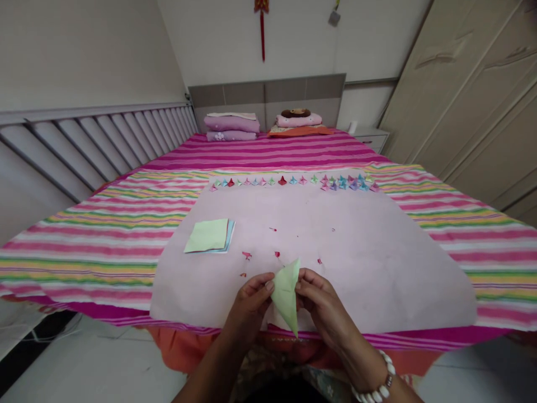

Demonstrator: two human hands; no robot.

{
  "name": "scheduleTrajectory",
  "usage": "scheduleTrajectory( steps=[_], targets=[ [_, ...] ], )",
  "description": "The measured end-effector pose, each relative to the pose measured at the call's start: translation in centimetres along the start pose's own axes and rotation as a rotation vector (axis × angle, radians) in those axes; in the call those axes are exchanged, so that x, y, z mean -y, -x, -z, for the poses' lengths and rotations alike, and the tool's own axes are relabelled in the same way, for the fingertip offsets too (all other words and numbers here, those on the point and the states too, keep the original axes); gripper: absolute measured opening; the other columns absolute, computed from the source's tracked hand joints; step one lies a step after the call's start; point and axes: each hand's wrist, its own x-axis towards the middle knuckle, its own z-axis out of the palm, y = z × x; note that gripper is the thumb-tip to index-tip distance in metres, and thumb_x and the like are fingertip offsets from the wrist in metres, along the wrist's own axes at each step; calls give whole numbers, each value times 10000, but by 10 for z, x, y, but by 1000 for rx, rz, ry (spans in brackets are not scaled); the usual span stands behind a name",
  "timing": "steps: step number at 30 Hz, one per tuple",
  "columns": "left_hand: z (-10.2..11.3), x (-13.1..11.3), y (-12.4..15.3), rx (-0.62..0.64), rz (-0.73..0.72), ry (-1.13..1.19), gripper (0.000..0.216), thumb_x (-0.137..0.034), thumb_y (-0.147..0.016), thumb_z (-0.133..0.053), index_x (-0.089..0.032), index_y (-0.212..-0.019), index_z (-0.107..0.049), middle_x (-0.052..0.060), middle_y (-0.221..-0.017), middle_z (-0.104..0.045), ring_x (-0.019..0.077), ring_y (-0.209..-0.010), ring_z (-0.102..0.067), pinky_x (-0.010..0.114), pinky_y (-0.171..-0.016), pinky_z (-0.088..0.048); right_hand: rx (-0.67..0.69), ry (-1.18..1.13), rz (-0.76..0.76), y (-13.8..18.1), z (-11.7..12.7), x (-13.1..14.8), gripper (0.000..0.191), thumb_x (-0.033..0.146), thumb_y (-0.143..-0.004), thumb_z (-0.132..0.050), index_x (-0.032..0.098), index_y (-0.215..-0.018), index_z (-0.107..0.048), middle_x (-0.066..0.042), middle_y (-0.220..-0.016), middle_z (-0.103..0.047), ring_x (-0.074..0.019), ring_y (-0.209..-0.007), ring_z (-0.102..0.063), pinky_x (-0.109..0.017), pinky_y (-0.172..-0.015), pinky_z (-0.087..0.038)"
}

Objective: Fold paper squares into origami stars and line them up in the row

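Note:
A light green sheet of paper (287, 295), folded into a triangle, is held up between both hands above the near edge of the board. My left hand (254, 299) pinches its left corner between thumb and fingers. On the right side, my right hand (321, 299) grips the long edge, its thumb in front and the other fingers partly hidden behind the paper. A white beaded bracelet (380, 386) circles the right wrist. To the left lies a stack of square paper (207, 235), light green on top with blue and white edges below.
A pale board (377, 268) lies on the striped bedding (92, 235). Several small folded paper pieces (282, 180) line its far edge, denser at the right. Folded purple bedding (232, 124) rests by the headboard (268, 98). A white railing (96, 140) runs along the left.

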Motion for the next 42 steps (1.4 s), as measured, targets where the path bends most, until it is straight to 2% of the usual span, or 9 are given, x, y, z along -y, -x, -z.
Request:
scheduleTrajectory(
  steps=[4, 10, 14, 17, 19, 22, 27, 35, 42],
  targets=[
    [0, 0, -2, -45, -86, -91, 300, -284, -551, -845, -163, -791, -712, 6, -684, -695, 113, -669, -611, 226, -688, -472, -25, 38, -16, -2, 1, -2, 112, 208, -622, -671, 176, -728, -656, 14, -625, -590, -116, -548, -484, -229, -531, -375],
    [0, 5, -7, -61, -106, -162, 301, -332, -562, -829, -177, -796, -718, 4, -695, -680, 113, -651, -576, 232, -653, -445, -43, 99, -11, -5, 0, -7, 160, 283, -605, -749, 173, -648, -642, 22, -568, -585, -115, -521, -481, -235, -536, -376],
    [0, 8, -10, -77, -152, -350, 285, -348, -643, -773, -185, -871, -726, 30, -831, -707, 135, -734, -597, 235, -669, -447, -108, 263, 125, -11, 5, -11, 161, 292, -620, -708, 176, -600, -598, 50, -503, -493, -96, -465, -399, -222, -481, -334],
    [-5, 6, -9, -46, -240, -468, 308, -389, -686, -723, -169, -901, -719, 81, -1062, -696, 220, -976, -609, 286, -785, -469, -162, 499, 269, -13, 8, -14, 117, 278, -675, -624, 173, -628, -601, 64, -492, -414, -96, -454, -356, -217, -445, -294],
    [-10, 5, -7, 1, -297, -520, 334, -414, -739, -664, -159, -953, -703, 93, -1130, -676, 252, -1068, -588, 327, -876, -459, -188, 676, 382, -13, 8, -14, 113, 255, -724, -576, 169, -667, -620, 48, -526, -441, -112, -487, -392, -224, -465, -316],
    [-15, 5, -4, 58, -313, -573, 374, -373, -760, -645, -151, -1061, -650, 90, -1087, -691, 255, -1027, -623, 355, -912, -468, -180, 872, 521, -10, 6, -15, 118, 200, -776, -531, 169, -752, -643, 8, -619, -554, -133, -549, -466, -239, -527, -369],
    [-16, 9, -6, 3, -355, -682, 382, -248, -741, -643, -149, -1105, -585, 84, -986, -711, 230, -922, -673, 322, -815, -532, -146, 974, 594, -9, 6, -18, 141, 150, -806, -497, 173, -828, -635, -32, -726, -628, -163, -639, -556, -256, -602, -423],
    [-22, 6, -9, -64, -476, -961, 123, -235, -785, -553, -154, -840, -628, 35, -757, -697, 170, -681, -676, 251, -627, -537, -167, 980, 545, -10, 11, -20, 217, 118, -789, -482, 183, -947, -616, -39, -817, -672, -187, -723, -625, -273, -665, -476],
    [-20, 10, -13, -115, -645, -1203, 86, -210, -782, -531, -168, -745, -597, 3, -642, -617, 130, -547, -588, 230, -538, -481, -221, 1123, 520, -16, 15, -24, 354, 127, -763, -484, 174, -1100, -584, -77, -966, -699, -231, -848, -662, -319, -739, -503]
  ],
)
